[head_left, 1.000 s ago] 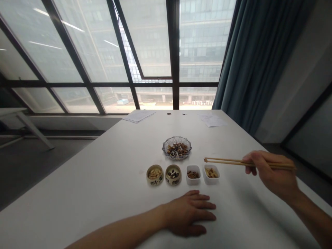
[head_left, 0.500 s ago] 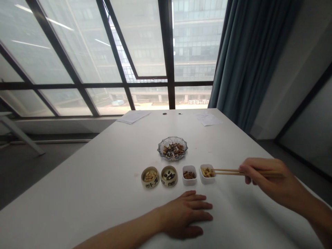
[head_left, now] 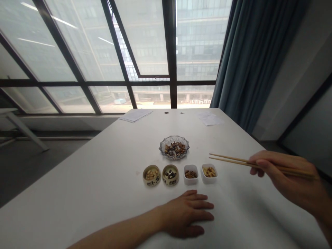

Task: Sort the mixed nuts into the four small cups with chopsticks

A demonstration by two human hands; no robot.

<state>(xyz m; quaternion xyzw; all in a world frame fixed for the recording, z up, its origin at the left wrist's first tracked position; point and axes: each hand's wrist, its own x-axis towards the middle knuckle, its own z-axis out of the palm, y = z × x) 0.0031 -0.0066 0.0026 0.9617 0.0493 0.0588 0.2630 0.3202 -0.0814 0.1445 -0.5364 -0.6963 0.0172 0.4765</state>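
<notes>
Right hand [head_left: 285,181]: clenched around a pair of wooden chopsticks [head_left: 228,160], held level above the bench [head_left: 90,180] near its right edge, tips near the rightmost dish and touching nothing. Left hand [head_left: 185,214]: released, flat and palm-down on the bench, fingers spread, just in front of the food row. Row of four, near mid-bench, left to right: a round ceramic bowl [head_left: 151,175] with black characters, holding pale nuts; a matching bowl [head_left: 170,175] of dark and pale pieces; a white square dish [head_left: 191,174] of brown pieces; a white square dish [head_left: 209,174] of yellowish nuts. Behind the row: a scalloped glass dish [head_left: 174,147] of mixed nuts. Far edge: two paper sheets [head_left: 135,115] [head_left: 210,119].
</notes>
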